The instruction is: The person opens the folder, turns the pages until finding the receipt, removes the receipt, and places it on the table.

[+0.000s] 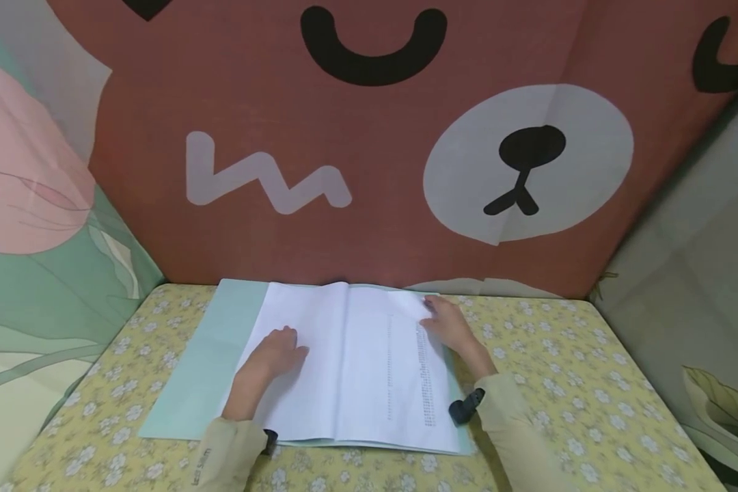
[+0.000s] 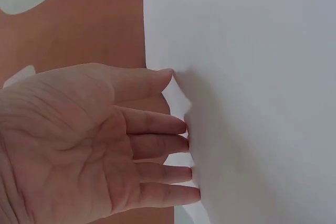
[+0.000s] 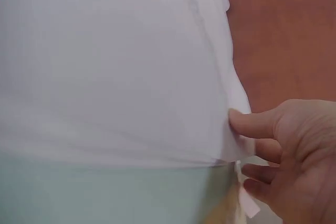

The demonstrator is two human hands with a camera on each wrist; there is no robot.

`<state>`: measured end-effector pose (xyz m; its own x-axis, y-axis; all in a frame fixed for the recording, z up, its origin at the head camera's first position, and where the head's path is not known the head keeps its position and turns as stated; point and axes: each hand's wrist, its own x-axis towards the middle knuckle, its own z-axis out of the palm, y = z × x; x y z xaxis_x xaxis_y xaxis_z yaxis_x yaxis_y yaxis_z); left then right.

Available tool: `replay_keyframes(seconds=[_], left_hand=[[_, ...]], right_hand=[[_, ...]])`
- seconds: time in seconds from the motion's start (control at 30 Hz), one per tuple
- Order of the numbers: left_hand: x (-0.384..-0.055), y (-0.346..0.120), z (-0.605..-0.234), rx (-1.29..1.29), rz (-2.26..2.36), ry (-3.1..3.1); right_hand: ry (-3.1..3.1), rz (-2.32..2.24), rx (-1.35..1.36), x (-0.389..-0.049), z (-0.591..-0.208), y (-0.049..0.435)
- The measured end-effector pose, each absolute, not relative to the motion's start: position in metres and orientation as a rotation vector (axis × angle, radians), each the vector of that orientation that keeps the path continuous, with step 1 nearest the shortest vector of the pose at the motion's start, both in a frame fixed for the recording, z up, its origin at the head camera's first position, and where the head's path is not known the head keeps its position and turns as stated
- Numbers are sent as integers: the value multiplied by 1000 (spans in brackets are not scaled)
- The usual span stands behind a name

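Booklet lies spread on the flowered table. Left hand: fingers extended, tips on left page. Right hand pinches right page at its far outer corner.

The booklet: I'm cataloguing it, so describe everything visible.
The booklet lies open on a flowered tabletop, its white, papery pages above a pale green cover that shows widest at left. The left page looks blank; the right page bears columns of print too small to read. The left hand touches the left page; the right hand pinches the right page's far corner.
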<state>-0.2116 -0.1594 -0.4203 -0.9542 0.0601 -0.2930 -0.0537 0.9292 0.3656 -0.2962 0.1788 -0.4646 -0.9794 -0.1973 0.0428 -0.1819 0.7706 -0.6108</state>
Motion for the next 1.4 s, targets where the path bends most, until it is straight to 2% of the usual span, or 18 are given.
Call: replay_keyframes(seconds=[0.57,0.9,1.1,1.4], left_hand=[[-205,-151,-426,-72,632,2782],[-205,-151,-427,2,566,2748],[-204,-154,-421,100,512,2718],[-203,-148,-421,72,530,2710]], right_hand=[[2877,-1118,-395,-288,-461,191],[2814,-1007,-309,-292,-462,191],[2811,-992,-349,-294,-463,192],[2849,-1000,-369,-294,-462,191]])
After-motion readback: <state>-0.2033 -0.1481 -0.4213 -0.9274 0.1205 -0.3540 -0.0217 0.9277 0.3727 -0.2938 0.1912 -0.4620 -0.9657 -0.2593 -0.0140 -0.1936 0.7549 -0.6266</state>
